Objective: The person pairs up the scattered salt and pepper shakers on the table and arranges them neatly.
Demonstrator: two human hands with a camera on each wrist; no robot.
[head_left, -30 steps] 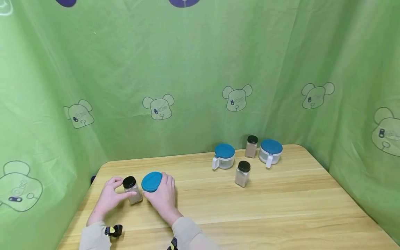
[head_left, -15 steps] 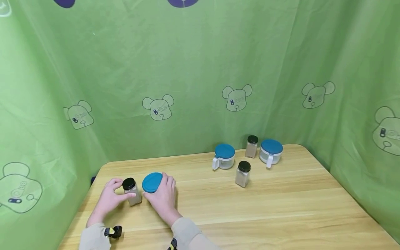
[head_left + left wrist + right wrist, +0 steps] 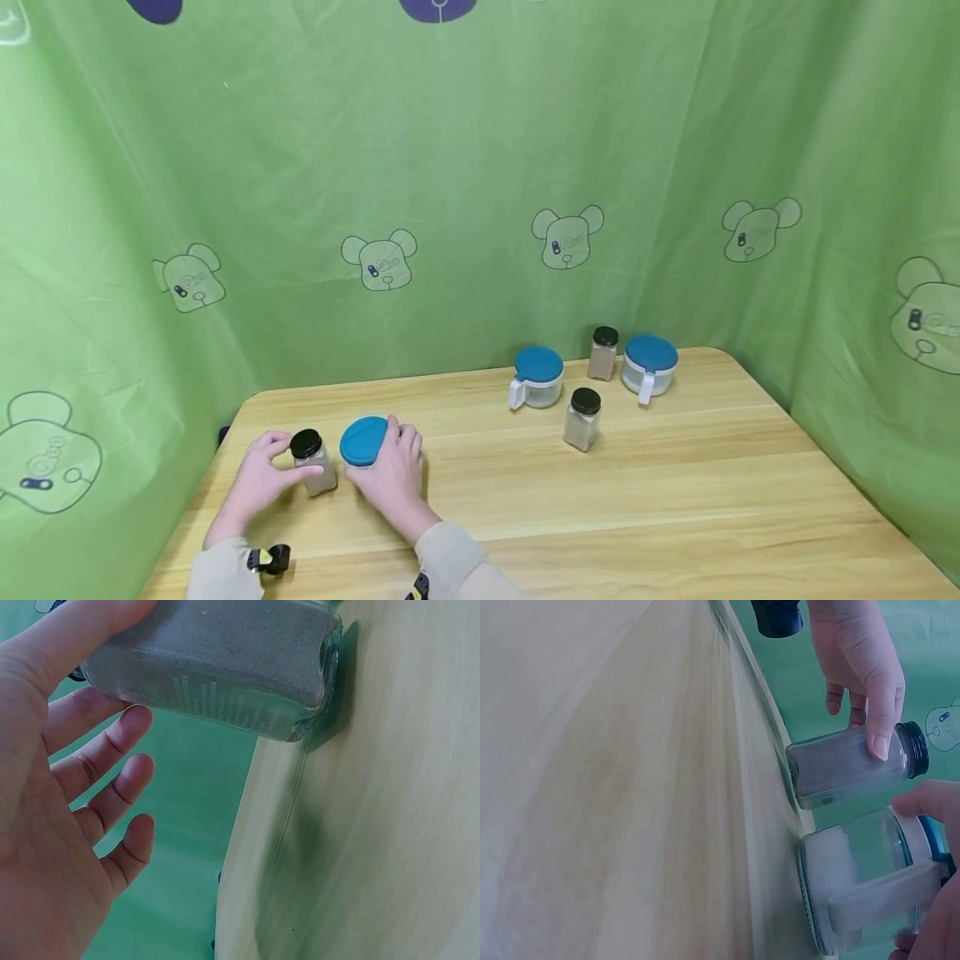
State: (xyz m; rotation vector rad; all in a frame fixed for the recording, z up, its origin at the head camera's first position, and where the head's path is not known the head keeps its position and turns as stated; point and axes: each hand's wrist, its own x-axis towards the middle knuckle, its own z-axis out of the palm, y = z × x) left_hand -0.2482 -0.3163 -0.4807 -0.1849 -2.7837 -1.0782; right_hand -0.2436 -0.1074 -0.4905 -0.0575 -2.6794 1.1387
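Note:
My left hand holds a square glass spice jar with a black lid and grey-brown powder inside, between thumb and fingers. In the left wrist view the thumb lies across this spice jar, while the other fingers spread below. Beside it, my right hand grips a round glass seasoning pot by its blue lid and upper side. The right wrist view shows this seasoning pot with a white handle and white contents at the bottom. Both containers stand upright, close together, at the table's left.
Towards the back right of the wooden table stand two more blue-lidded pots with white handles. Two black-lidded spice jars stand near them. A green curtain hangs behind the table.
My left hand and the spice jar have shifted slightly left, so the gap to the seasoning pot is a little wider. The right hand keeps its grip in nearly the same place.

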